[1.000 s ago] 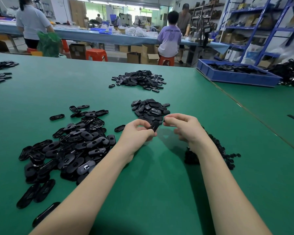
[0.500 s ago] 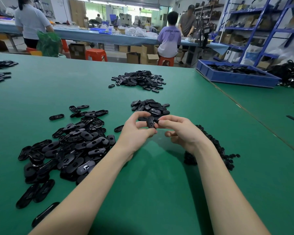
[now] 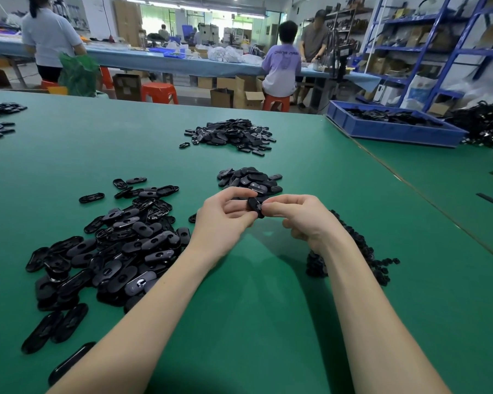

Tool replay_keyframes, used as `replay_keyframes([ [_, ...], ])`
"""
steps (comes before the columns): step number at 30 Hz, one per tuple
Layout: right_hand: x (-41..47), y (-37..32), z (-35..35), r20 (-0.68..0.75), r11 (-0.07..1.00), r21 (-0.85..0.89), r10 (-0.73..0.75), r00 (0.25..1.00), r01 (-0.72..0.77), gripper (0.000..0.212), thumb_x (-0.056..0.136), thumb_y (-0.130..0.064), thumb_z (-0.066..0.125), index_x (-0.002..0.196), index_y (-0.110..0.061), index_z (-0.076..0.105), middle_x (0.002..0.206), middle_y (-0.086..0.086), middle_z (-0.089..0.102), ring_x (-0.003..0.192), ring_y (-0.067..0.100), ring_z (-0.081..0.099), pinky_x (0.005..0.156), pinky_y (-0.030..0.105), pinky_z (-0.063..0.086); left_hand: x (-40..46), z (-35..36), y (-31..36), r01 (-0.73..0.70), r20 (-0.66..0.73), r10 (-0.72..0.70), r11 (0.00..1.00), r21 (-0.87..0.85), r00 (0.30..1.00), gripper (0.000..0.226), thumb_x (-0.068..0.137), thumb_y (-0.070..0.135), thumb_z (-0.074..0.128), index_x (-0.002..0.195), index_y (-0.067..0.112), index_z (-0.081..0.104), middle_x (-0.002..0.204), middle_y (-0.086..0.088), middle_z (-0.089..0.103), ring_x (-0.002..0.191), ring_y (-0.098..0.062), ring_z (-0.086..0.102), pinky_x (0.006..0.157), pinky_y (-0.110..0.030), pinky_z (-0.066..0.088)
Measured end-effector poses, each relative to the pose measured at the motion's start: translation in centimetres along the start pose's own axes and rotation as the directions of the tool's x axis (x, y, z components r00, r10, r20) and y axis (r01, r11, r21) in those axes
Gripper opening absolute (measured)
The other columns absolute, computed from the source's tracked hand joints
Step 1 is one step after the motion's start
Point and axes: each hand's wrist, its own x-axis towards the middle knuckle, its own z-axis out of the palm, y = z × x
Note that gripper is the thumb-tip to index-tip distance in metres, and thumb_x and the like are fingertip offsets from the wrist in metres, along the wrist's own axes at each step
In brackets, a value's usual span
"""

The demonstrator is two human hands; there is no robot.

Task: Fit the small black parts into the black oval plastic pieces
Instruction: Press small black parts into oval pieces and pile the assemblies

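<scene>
Head view, nearest first: both my forearms reach forward over the green felt-covered work table (image 3: pixel 239 322). My left hand (image 3: pixel 225 220) grips one black oval plastic piece (image 3: pixel 255 207) between thumb and curled fingers, raised above the table so the seating face is presented to the other hand. My right hand (image 3: pixel 302 216) meets it, thumb and forefinger pinched at the piece's edge; I judge they are pressing a small black part into it, but that part is hidden behind the fingertips and I cannot confirm it. The remaining right fingers are curled under.

Left of my left arm lies a large loose heap of black oval pieces (image 3: pixel 111 251), within easy reach, presumably the unfitted stock. Beside and partly under my right wrist lies a pile of small black ring-like parts (image 3: pixel 362 257), placed where that hand picks from.

Just beyond the hands sits a compact stack of oval pieces (image 3: pixel 251 180), likely finished work, kept apart from the stock. Farther off is another pile of black pieces (image 3: pixel 231 135), and at far right a blue plastic crate (image 3: pixel 393 129) holding more black parts.
</scene>
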Motion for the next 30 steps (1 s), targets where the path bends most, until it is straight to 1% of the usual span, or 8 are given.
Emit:
replay_keyframes([
  [6, -0.1, -0.2, 0.1, -0.020, 1.000, -0.017, 0.000, 1.000, 0.000, 0.003, 0.079, -0.023, 0.083, 0.079, -0.025, 0.082, 0.067, -0.011, 0.067, 0.055, 0.009, 0.040, 0.041, 0.017, 0.026, -0.2, 0.1, 0.1, -0.057, -0.020, 0.059, 0.995, 0.086, 0.998, 0.032, 0.080, 0.003, 0.078, 0.099, 0.028, 0.073, 0.085, 0.001, 0.078, 0.081, -0.015, 0.076, 0.089, -0.038, 0.060],
  [10, -0.2, -0.6, 0.2, -0.038, 1.000, -0.028, 0.000, 0.999, -0.002, 0.004, 0.078, -0.025, 0.082, 0.077, -0.028, 0.081, 0.069, -0.011, 0.069, 0.055, 0.009, 0.041, 0.042, 0.018, 0.025, -0.3, 0.1, 0.5, -0.108, -0.031, 0.113, 0.986, 0.124, 0.993, 0.031, 0.080, 0.002, 0.077, 0.098, 0.027, 0.073, 0.080, 0.007, 0.078, 0.076, -0.007, 0.075, 0.079, -0.021, 0.058],
  [13, -0.4, -0.8, -0.1, -0.043, 0.996, -0.088, 0.004, 0.999, -0.008, 0.008, 0.078, -0.031, 0.082, 0.085, -0.030, 0.079, 0.065, -0.018, 0.069, 0.056, 0.008, 0.046, 0.038, 0.016, 0.025, -0.3, 0.1, 0.8, -0.118, -0.019, 0.121, 0.983, 0.140, 0.992, 0.031, 0.081, 0.000, 0.076, 0.097, 0.027, 0.073, 0.080, 0.011, 0.078, 0.076, -0.002, 0.074, 0.073, -0.009, 0.052],
  [15, -0.4, -0.8, -0.5, -0.025, 0.994, -0.111, 0.014, 1.000, -0.017, 0.012, 0.078, -0.037, 0.083, 0.088, -0.032, 0.079, 0.071, -0.018, 0.072, 0.058, 0.009, 0.048, 0.039, 0.017, 0.026, -0.3, 0.0, 0.8, -0.081, -0.004, 0.081, 0.992, 0.097, 0.997, 0.030, 0.082, 0.002, 0.076, 0.099, 0.027, 0.073, 0.082, 0.009, 0.078, 0.079, -0.004, 0.075, 0.076, -0.014, 0.054],
  [19, -0.7, -0.3, -0.6, 0.028, 0.997, -0.079, 0.022, 0.999, -0.020, 0.020, 0.078, -0.046, 0.083, 0.090, -0.031, 0.080, 0.081, -0.015, 0.075, 0.057, 0.007, 0.047, 0.044, 0.017, 0.028, 0.0, -0.2, 0.6, 0.040, 0.036, -0.038, 0.998, -0.054, 0.999, 0.020, 0.086, 0.010, 0.076, 0.100, 0.023, 0.072, 0.085, -0.002, 0.079, 0.077, -0.016, 0.074, 0.089, -0.034, 0.058],
  [23, -0.7, 0.1, 0.0, 0.024, 0.994, -0.095, -0.057, 0.998, 0.059, 0.021, 0.078, -0.041, 0.085, 0.087, -0.023, 0.079, 0.071, -0.013, 0.070, 0.044, 0.001, 0.039, 0.041, 0.013, 0.029, 0.3, -0.7, 0.4, 0.136, 0.066, -0.133, 0.989, -0.052, 0.989, 0.018, 0.085, 0.009, 0.076, 0.097, 0.020, 0.069, 0.085, -0.006, 0.078, 0.074, -0.014, 0.069, 0.085, -0.029, 0.057],
  [27, -0.5, 0.1, -0.1, 0.062, 0.992, -0.114, -0.050, 0.997, 0.057, 0.015, 0.080, -0.038, 0.084, 0.088, -0.026, 0.080, 0.063, -0.015, 0.059, 0.048, 0.002, 0.041, 0.044, 0.015, 0.029, 0.3, -1.1, 0.6, 0.198, 0.090, -0.187, 0.971, -0.133, 0.978, 0.022, 0.083, -0.006, 0.071, 0.094, 0.012, 0.064, 0.083, -0.011, 0.077, 0.068, -0.016, 0.068, 0.072, -0.020, 0.058],
  [30, -0.5, 0.0, -0.1, 0.072, 0.989, -0.125, -0.066, 0.995, 0.074, 0.007, 0.081, -0.028, 0.083, 0.083, -0.023, 0.079, 0.060, -0.012, 0.056, 0.044, 0.003, 0.037, 0.042, 0.013, 0.027, 0.2, -0.8, 0.5, 0.204, 0.085, -0.195, 0.972, -0.117, 0.977, 0.025, 0.083, -0.009, 0.070, 0.092, 0.013, 0.061, 0.085, -0.011, 0.076, 0.069, -0.016, 0.067, 0.072, -0.020, 0.055],
])
